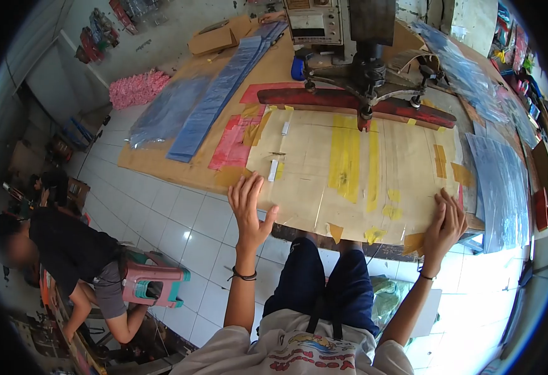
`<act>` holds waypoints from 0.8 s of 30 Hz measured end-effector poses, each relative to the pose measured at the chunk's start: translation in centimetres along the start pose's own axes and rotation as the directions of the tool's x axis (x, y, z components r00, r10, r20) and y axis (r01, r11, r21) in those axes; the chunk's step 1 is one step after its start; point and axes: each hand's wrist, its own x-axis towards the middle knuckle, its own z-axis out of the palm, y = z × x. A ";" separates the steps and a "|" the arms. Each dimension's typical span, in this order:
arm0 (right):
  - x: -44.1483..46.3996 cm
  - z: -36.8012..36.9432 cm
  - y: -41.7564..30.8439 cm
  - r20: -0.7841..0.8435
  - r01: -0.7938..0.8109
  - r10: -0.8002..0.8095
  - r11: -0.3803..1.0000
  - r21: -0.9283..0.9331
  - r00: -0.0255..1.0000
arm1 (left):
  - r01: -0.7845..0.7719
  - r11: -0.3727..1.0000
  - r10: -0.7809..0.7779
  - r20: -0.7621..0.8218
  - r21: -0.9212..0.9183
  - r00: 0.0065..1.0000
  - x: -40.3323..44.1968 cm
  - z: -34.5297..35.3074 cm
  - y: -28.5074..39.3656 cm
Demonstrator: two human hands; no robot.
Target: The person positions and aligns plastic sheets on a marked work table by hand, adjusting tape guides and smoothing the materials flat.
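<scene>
A wide tan sheet (308, 197), patched with yellow and brown tape, lies flat under the long red-edged bar (286, 96) of a press machine. My left hand (251, 209) rests at its front left corner, fingers stretched out and thumb apart. At the front right edge, my right hand (447, 223) touches the sheet with its fingers slightly bent. Neither hand visibly grips anything. Two small white strips sit on the sheet's left part, among them one white strip (273, 170) near my left hand. Pink-red material (231, 145) shows beside the sheet's left edge.
Folded blue plastic (214, 103) lies on the table at left; clear bluish plastic sheets (499, 194) lie at right. A control box (314, 23) stands behind the bar. A co-worker (77, 247) bends beside a pink and green stool (152, 278) at lower left.
</scene>
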 end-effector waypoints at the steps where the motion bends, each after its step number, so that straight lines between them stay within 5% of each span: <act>1: -0.4 0.0 -0.1 -0.012 0.000 0.000 1.000 0.000 1.000 | -0.001 1.000 0.001 -0.010 -0.008 1.000 0.0 0.3 0.0; 24: -1.0 0.4 0.3 -0.051 0.052 -0.049 0.997 0.055 0.997 | 0.101 0.994 -0.100 0.048 -0.035 0.994 -0.3 -0.4 0.9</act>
